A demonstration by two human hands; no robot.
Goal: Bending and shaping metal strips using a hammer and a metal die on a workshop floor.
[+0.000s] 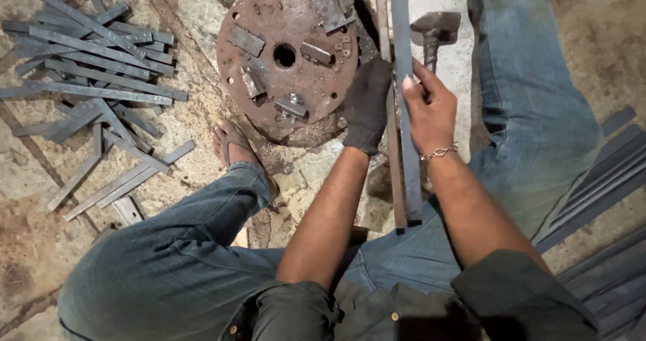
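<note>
1. The left hand point(367, 105), in a dark glove, and the bare right hand point(431, 109) both grip a long flat metal bar point(404, 78)
2. The bar runs just right of the rusty round plate point(286, 55)
3. A hammer point(434, 31) lies right of the plate, beyond the bar
4. Cut metal strips point(94, 78) are piled well left of the plate

Floor point(40, 247): rough, stained concrete. Strip pile point(87, 65) at 10 o'clock, loose and criss-crossed, a few strays trailing toward 8. Rusty disc point(286, 55) flat at 12, small blocks on its face, centre hole. Hammer point(434, 35) just right of it at 1 o'clock. Long bars point(599, 186) stacked at 4, running diagonally. Sandalled foot point(232, 142) planted near centre, just below the disc.
</note>
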